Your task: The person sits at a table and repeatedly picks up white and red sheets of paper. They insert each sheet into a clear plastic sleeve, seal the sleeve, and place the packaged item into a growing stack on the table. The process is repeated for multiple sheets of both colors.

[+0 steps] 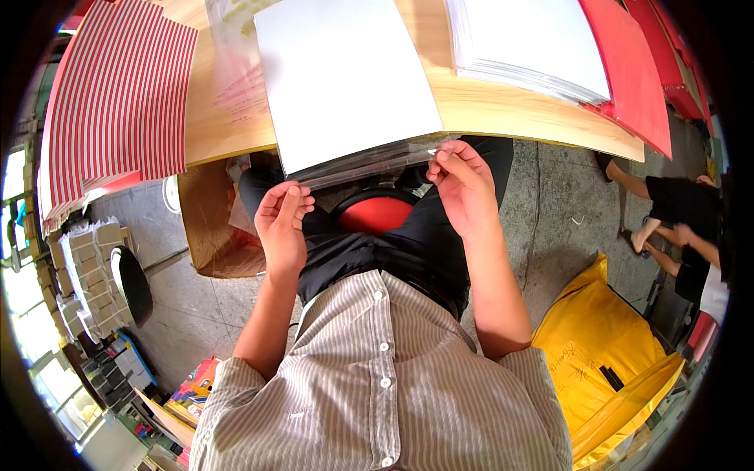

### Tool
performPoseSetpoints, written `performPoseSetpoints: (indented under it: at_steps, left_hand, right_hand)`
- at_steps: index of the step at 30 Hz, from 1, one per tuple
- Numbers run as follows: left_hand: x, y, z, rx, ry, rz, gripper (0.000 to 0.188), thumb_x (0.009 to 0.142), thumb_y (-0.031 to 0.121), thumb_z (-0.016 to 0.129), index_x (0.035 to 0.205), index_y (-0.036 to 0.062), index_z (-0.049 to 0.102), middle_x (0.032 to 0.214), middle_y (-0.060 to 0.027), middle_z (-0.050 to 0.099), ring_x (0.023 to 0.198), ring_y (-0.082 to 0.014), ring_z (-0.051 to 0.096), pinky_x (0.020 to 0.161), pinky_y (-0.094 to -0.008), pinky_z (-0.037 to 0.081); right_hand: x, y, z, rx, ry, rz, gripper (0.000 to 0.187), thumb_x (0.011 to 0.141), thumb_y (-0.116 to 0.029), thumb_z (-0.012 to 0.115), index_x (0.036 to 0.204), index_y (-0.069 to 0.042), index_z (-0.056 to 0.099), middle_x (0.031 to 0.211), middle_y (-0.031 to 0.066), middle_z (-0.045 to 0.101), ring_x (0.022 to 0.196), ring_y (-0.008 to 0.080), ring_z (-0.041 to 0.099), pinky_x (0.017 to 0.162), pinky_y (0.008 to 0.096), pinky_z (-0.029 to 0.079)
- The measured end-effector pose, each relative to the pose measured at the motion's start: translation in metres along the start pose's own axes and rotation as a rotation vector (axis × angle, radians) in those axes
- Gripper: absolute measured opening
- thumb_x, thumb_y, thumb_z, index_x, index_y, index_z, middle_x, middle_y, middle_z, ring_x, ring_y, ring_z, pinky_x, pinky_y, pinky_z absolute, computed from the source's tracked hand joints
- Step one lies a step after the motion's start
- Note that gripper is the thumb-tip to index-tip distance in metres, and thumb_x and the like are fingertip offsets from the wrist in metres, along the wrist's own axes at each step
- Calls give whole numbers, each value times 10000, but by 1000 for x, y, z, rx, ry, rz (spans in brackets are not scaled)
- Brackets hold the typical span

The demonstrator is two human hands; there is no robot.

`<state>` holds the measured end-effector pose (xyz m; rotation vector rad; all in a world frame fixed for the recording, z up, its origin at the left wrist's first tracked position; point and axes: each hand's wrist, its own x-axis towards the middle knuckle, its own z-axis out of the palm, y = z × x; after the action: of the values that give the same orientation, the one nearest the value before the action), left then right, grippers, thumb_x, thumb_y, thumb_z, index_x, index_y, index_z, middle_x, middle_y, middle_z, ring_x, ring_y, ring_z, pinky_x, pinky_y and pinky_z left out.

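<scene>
A large white sheet (345, 78) lies on the wooden table in front of me, its near edge reaching past the table's front edge. Along that edge runs a strip of clear plastic film (361, 166), like the flap of a clear bag. Whether the sheet lies inside the film I cannot tell. My left hand (284, 224) pinches the film's left end between thumb and fingers. At its right end, my right hand (470, 192) grips the film the same way, thumb against the fingertips. The film is drawn out between both hands above my lap.
Red-and-white striped sheets (118, 94) are stacked at the left. A pile of white sheets (534, 47) stands at the right beside red boards (632, 71). Below are a cardboard box (208, 220) and a yellow bag (597, 353). Other people (683, 204) are at the far right.
</scene>
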<state>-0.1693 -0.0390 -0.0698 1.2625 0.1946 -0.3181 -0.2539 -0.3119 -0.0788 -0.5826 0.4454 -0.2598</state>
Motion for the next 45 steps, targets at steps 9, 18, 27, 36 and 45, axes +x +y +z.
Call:
performPoseSetpoints:
  at_steps: [9, 18, 27, 36, 45]
  left_hand:
    - [0, 1, -2, 16, -2, -7, 132, 981, 88, 653, 1076, -2, 663, 929, -87, 715, 783, -138, 659, 740, -259, 547]
    - [-13, 2, 15, 420, 124, 649, 136, 946, 31, 663, 1075, -6, 644, 1119, -110, 634, 1017, -176, 602, 893, -302, 487]
    - [1, 22, 156, 1073, -654, 1006, 259, 780, 15, 754, 1036, 42, 726, 984, -108, 654, 914, -299, 628, 817, -374, 517]
    - [17, 7, 173, 1166, -692, 1027, 193, 780, 3, 717, 971, 31, 705, 910, -87, 647, 855, -299, 614, 781, -399, 509]
    - [21, 0, 172, 1139, -712, 1076, 147, 733, 14, 696, 861, 77, 663, 831, -51, 613, 804, -250, 611, 733, -368, 489]
  right_hand:
    - [3, -7, -11, 20, -28, 65, 64, 890, -21, 706, 936, -38, 665, 841, 54, 672, 745, 157, 620, 702, 286, 494]
    - [2, -9, -10, -8, -5, 28, 110, 877, 27, 714, 975, -10, 680, 882, 68, 696, 797, 162, 653, 770, 284, 539]
    - [1, -15, -15, -85, -21, 16, 109, 899, 15, 696, 1008, 17, 685, 915, 90, 709, 813, 158, 656, 772, 271, 529]
    - [-1, -16, -13, -74, -31, 16, 118, 922, 18, 645, 1034, 37, 676, 945, 108, 716, 855, 168, 667, 801, 280, 517]
    - [-1, -22, -10, 39, -52, 83, 185, 973, -130, 616, 990, 40, 685, 931, 107, 711, 822, 164, 655, 789, 296, 504]
